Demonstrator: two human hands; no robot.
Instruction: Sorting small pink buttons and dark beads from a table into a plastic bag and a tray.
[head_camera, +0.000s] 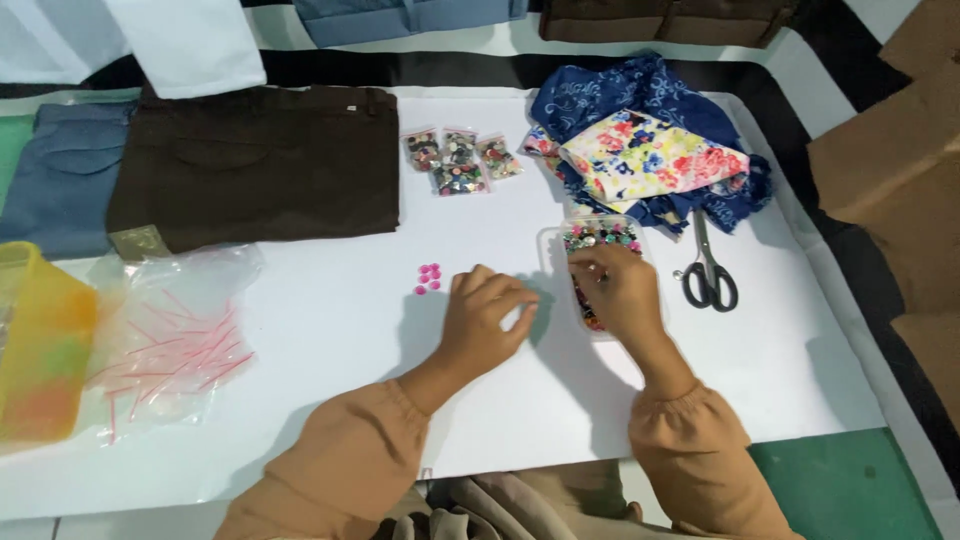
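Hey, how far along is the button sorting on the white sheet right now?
Done so far: a small cluster of pink buttons lies apart on the white sheet. In hand: the right hand reaches into the clear box of mixed buttons, and the left hand rests on the sheet beside it. Left: the box looks mostly full, and the small bags of buttons lie untouched.
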